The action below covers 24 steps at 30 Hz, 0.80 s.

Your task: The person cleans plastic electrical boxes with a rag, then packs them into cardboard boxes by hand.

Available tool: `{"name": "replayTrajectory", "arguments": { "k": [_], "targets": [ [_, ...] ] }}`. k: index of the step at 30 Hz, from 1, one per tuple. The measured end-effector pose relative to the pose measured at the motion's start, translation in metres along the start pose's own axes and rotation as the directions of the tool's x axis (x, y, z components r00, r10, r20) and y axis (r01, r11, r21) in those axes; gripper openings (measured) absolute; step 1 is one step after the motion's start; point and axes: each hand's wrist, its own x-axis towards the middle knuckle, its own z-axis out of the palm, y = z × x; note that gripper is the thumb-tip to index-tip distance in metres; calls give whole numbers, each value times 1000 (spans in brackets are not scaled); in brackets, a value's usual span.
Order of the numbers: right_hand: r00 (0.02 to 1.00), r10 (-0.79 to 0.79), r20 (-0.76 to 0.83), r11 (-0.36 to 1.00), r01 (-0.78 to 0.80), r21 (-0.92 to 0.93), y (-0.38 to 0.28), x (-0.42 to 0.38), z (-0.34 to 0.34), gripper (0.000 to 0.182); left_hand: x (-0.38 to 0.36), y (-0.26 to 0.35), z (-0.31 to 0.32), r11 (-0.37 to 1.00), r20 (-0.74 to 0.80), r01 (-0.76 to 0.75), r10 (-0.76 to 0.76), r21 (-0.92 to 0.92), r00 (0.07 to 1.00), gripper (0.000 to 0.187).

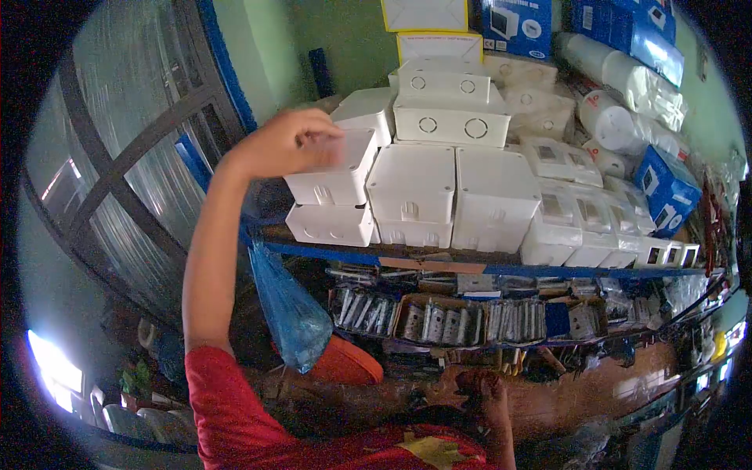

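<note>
My left hand (pixel 291 145) is raised at the left end of the shelf, over a white plastic junction box (pixel 327 184). Its fingers are loosely bent with a gap between thumb and fingers, the tips a little blurred, and nothing shows in them. That box sits on another white box (pixel 329 225). Beside them stand more white boxes (pixel 411 188), with a box with round knockouts (pixel 450 124) stacked above. Low in the view, my right hand (pixel 482 389) hangs in shadow in front of the lower shelf, its fingers too dark to make out.
A blue plastic bag (pixel 291 313) hangs from the blue shelf edge (pixel 352 254). Small cartons of packed parts (pixel 442 321) fill the lower shelf. Wrapped white rolls (pixel 607 121) and blue printed boxes (pixel 666 188) lie at the right. A barred window (pixel 117 172) is on the left.
</note>
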Motion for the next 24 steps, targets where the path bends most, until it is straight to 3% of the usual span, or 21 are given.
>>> {"name": "replayTrajectory", "arguments": {
  "k": [1,3,5,7,11,13,16,20,24],
  "targets": [
    [1000,17,-19,999,-17,-47,-22,-4,4,21,-12,13,-5,997,67,-70,68,26,995,58],
    [997,37,-61,992,-44,-119,-49,-8,9,23,-30,46,-9,976,176,-70,34,204,984,76],
    [993,52,-101,983,-69,-170,-59,-11,14,25,-39,61,-1,956,180,-23,-32,293,983,89],
    [1000,10,-17,982,-13,-191,-51,-8,9,27,-44,62,12,953,79,92,-120,287,990,99],
    [1000,17,-24,976,-21,-216,-25,-3,6,32,-42,48,17,967,13,96,-102,235,995,96],
    [996,-55,65,988,64,-138,-3,1,3,35,-41,37,23,975,-55,72,-62,211,997,92],
    [996,56,65,995,-51,-82,-18,-3,9,38,-43,37,21,985,-77,87,-76,151,994,86],
    [972,234,-35,972,-234,-16,-46,-9,19,35,-47,36,23,940,-64,52,-33,338,997,87],
    [987,157,-33,984,-159,-81,-37,-7,15,28,-43,45,13,922,25,80,-96,379,995,90]
  ]
}}
